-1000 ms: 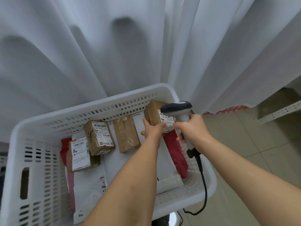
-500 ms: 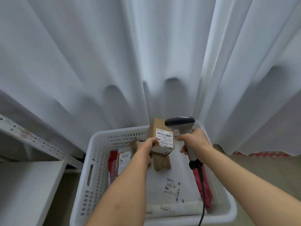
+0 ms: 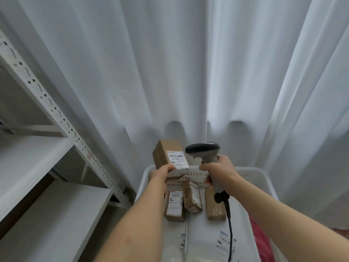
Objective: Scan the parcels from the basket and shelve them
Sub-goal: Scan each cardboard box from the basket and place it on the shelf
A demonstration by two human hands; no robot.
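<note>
1. The small brown cardboard parcel [image 3: 168,155] held up in front carries a white label printed with black barcode lines and dark text
2. The handheld plastic barcode scanner [image 3: 204,155] has a black head, a light grey handle and a black cable [image 3: 228,220]
3. The white plastic basket [image 3: 264,183] shows a pattern of small slotted holes along its far wall
4. Three brown cardboard boxes [image 3: 191,198] inside it bear white labels with dark print
5. A white plastic mailer bag [image 3: 207,241] has scattered black and blue markings
6. A pink-red soft package [image 3: 261,241] lies at the basket's right side
7. The white pleated curtain [image 3: 170,63] shades to pale grey in its folds
8. The white metal shelving rack [image 3: 47,103] has posts dotted with dark punched holes
</note>
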